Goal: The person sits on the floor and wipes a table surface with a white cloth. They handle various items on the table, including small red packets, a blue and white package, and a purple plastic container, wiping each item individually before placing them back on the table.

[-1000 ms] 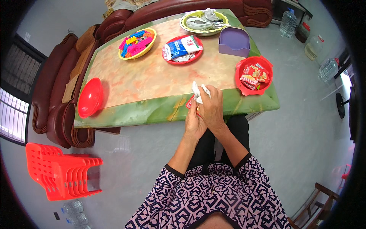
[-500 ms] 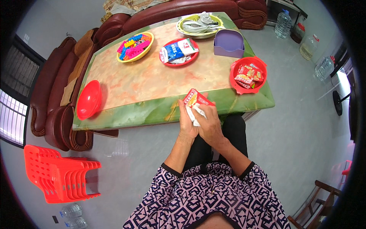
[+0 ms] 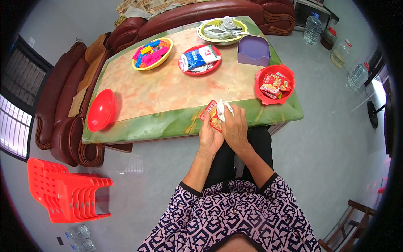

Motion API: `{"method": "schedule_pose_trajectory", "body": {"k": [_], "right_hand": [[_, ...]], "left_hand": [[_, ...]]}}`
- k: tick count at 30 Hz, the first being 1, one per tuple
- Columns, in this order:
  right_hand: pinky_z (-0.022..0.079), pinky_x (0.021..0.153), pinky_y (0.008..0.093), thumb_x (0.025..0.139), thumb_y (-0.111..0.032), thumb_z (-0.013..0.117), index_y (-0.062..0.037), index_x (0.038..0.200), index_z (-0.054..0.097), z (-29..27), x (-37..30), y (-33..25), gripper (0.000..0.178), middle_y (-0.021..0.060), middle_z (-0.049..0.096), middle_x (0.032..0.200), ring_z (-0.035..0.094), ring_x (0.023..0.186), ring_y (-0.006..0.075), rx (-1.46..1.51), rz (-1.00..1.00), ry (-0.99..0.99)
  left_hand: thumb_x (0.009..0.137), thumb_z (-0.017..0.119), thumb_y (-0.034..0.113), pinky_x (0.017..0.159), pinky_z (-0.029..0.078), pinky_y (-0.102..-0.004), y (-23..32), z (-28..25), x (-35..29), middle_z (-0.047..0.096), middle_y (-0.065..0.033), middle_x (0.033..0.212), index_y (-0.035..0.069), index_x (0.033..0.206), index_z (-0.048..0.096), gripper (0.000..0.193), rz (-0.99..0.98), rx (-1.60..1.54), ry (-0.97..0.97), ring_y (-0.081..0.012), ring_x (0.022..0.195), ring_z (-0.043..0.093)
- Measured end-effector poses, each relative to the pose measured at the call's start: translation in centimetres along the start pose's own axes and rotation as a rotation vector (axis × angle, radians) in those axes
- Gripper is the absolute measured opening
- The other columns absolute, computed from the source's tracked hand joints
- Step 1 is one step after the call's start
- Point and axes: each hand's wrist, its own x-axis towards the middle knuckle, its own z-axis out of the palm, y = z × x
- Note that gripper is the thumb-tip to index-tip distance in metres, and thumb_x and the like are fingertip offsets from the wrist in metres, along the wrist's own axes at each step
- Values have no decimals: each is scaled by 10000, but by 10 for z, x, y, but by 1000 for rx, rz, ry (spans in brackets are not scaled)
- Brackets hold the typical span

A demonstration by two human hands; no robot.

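My left hand (image 3: 211, 138) holds a red printed packet (image 3: 213, 114) by its lower left side, just over the near green edge of the table. In my right hand (image 3: 236, 130) a crumpled white wipe or tissue (image 3: 224, 110) is pinched, its end resting against the packet's right side. Farther right, a red bowl (image 3: 259, 93) contains several similar red packets (image 3: 272, 84). A red plate (image 3: 218, 64) at mid-table carries a blue-and-white pack (image 3: 198, 59) lying over other pale packets.
A tilted red bowl (image 3: 102, 111) sits at the left end of the table (image 3: 155, 98). Farther back are a yellow basin of toy blocks (image 3: 152, 53), a purple holder (image 3: 253, 52) and a basin of pale utensils (image 3: 221, 31). Stacked red chairs (image 3: 67, 191) stand on the left floor.
My right hand has drawn the white wipe upward to the packet's upper right. The packet has turned, and more of its printed face shows.
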Motion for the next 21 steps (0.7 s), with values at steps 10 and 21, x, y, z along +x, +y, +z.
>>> {"method": "schedule_pose_trajectory", "body": {"k": [10, 21], "right_hand": [[430, 840, 420, 719, -45, 641, 8, 1106, 599, -35, -20, -5, 393, 168, 519, 1056, 501, 975, 353, 323, 55, -56], [428, 892, 426, 757, -38, 626, -8, 1189, 570, -8, -8, 3, 437, 191, 489, 1113, 500, 1027, 363, 276, 146, 134]], "left_hand": [[1003, 360, 448, 1046, 395, -445, 17, -3, 4, 566, -117, 1248, 75, 1310, 460, 494, 55, 12, 8, -267, 1165, 539], [1010, 328, 438, 1105, 321, -449, 9, 30, -7, 419, -177, 1420, 100, 1395, 381, 514, 165, 55, -58, -290, 1293, 430]]}}
